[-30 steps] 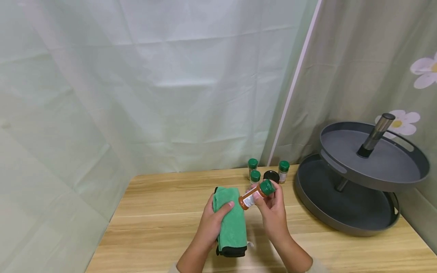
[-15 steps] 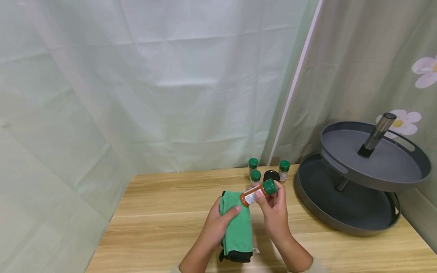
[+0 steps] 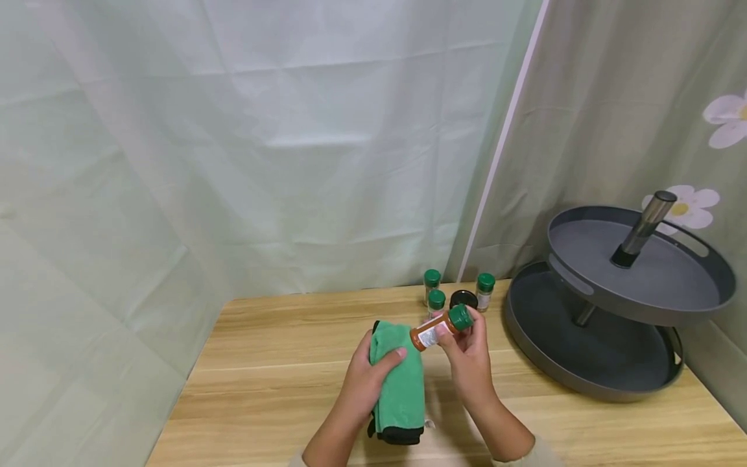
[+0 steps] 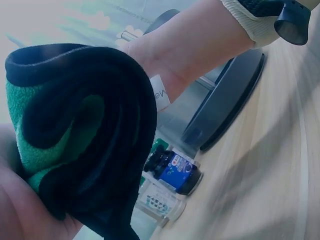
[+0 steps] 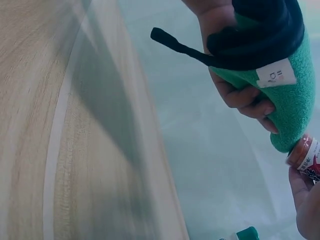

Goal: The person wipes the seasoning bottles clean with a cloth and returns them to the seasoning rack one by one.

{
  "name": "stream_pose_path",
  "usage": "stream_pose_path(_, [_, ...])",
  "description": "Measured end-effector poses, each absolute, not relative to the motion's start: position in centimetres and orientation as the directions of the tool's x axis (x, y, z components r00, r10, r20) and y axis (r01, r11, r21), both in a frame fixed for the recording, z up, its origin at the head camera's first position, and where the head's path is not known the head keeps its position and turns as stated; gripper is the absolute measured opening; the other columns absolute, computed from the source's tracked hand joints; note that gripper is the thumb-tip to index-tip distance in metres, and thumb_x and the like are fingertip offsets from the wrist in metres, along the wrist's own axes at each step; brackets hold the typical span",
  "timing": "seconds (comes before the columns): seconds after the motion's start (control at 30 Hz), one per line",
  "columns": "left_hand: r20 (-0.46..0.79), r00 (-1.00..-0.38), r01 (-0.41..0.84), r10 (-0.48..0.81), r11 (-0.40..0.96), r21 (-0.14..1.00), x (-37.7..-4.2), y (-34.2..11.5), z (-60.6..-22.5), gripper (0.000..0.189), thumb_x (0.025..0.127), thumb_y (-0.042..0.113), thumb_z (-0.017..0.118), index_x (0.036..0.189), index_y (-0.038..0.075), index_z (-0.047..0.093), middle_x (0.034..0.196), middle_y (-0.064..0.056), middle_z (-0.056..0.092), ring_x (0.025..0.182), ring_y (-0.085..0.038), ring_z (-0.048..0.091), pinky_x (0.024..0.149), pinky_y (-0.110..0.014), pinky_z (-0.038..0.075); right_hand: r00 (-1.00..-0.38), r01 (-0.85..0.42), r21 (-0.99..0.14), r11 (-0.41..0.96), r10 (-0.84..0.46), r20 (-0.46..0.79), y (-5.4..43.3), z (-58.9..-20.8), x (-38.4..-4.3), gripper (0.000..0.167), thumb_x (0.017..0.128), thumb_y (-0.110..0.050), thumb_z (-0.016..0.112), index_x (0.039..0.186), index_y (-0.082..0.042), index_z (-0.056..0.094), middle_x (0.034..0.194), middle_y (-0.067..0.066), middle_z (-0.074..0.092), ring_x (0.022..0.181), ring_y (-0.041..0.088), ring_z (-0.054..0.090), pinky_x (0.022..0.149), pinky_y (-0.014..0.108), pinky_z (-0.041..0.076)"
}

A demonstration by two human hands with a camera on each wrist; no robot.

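My left hand (image 3: 363, 383) grips a folded green towel (image 3: 403, 386) with black edging, thumb across its front. In the left wrist view the towel (image 4: 95, 125) shows its black-bound folds end-on. My right hand (image 3: 471, 360) pinches a spice jar (image 3: 434, 331) of orange-red contents, with a green cap and white label. The jar is tilted, cap up to the right, its base right at the towel's upper edge. From the right wrist, the jar's base (image 5: 302, 152) meets the towel's tip, and a white tag (image 5: 276, 73) hangs from the cloth.
Behind the hands stand several green-capped jars (image 3: 432, 279) and a black-lidded jar (image 3: 463, 298), whose blue label (image 4: 176, 171) shows in the left wrist view. A grey two-tier round tray (image 3: 607, 383) occupies the wooden table's (image 3: 262, 389) right side. Curtains hang behind.
The towel and left hand shift right and slightly down, then partly back left and up. The jar tips a little flatter and moves slightly right, staying in the right hand.
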State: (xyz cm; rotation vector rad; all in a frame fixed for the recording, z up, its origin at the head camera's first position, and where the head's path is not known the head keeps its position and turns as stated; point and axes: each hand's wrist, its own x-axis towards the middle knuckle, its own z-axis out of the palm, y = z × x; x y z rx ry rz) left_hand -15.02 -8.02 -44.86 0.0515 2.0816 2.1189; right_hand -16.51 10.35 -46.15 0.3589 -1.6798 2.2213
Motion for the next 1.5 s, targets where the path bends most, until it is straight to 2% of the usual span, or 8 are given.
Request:
stream_pose_path(0.23, [-0.070,-0.992,-0.072,0.108,-0.013,0.997,-15.3,-8.4,-44.6,0.055,0.092,0.036,0.073,0.137,0.018,0.048,0.126,-0.011,0.060,0.104,-0.021,0.064,0.088,-0.034,0.054,-0.913,-0.406,-0.878,-0.252,0.088,0.397,10.5,-46.2,-16.8,0.045,0.099,0.006,0.056,0.137,-0.007,0.038,0.120,0.005,0.065,0.110,0.016,0.068,0.098,0.026,0.054])
stream_pose_path(0.53, [-0.030,-0.998,-0.027,0.058,0.051,0.998,-15.6,-8.8,-44.3,0.058,0.090,0.038,0.076,0.139,0.023,0.050,0.130,-0.010,0.060,0.111,-0.023,0.062,0.092,-0.037,0.055,-0.894,-0.447,-0.871,-0.203,0.062,0.445,11.0,-46.3,-17.4,0.051,0.096,0.009,0.060,0.141,-0.002,0.039,0.120,0.002,0.063,0.111,0.019,0.068,0.095,0.024,0.054])
stream_pose_path(0.73, [-0.035,-0.999,-0.035,0.016,0.041,0.999,-15.8,-9.7,-44.2,0.058,0.090,0.037,0.076,0.139,0.022,0.049,0.129,-0.011,0.059,0.110,-0.024,0.062,0.091,-0.038,0.054,-0.904,-0.426,-0.893,-0.146,0.101,0.415,12.2,-45.8,-18.2,0.056,0.094,0.007,0.064,0.144,-0.005,0.042,0.118,0.007,0.062,0.106,0.012,0.067,0.089,0.020,0.055])
stream_pose_path(0.87, [-0.050,-0.999,-0.050,-0.005,0.018,0.999,-16.1,-10.3,-44.3,0.059,0.092,0.038,0.074,0.141,0.021,0.047,0.130,-0.011,0.058,0.110,-0.023,0.062,0.092,-0.036,0.054,-0.913,-0.399,-0.910,-0.110,0.137,0.383,13.4,-45.5,-18.8,0.057,0.094,0.005,0.065,0.144,-0.007,0.042,0.119,0.002,0.063,0.106,0.008,0.065,0.088,0.018,0.054])
stream_pose_path(1.3, [-0.122,-0.992,-0.122,-0.023,-0.013,0.992,-16.7,-11.8,-45.6,0.060,0.093,0.042,0.072,0.140,0.019,0.044,0.125,-0.011,0.057,0.107,-0.023,0.060,0.090,-0.034,0.052,-0.915,-0.307,-0.952,0.015,0.271,0.299,17.4,-45.6,-19.7,0.049,0.095,-0.003,0.069,0.138,-0.007,0.045,0.113,-0.004,0.063,0.102,0.007,0.063,0.084,0.014,0.052])
stream_pose_path(1.5, [-0.161,-0.986,-0.161,-0.051,0.003,0.987,-16.6,-12.2,-46.8,0.061,0.093,0.044,0.071,0.141,0.016,0.044,0.125,-0.011,0.057,0.107,-0.021,0.060,0.090,-0.032,0.051,-0.905,-0.306,-0.951,0.047,0.297,0.305,19.1,-45.8,-20.1,0.047,0.094,-0.002,0.069,0.135,-0.009,0.048,0.110,-0.006,0.063,0.102,0.005,0.062,0.085,0.013,0.050])
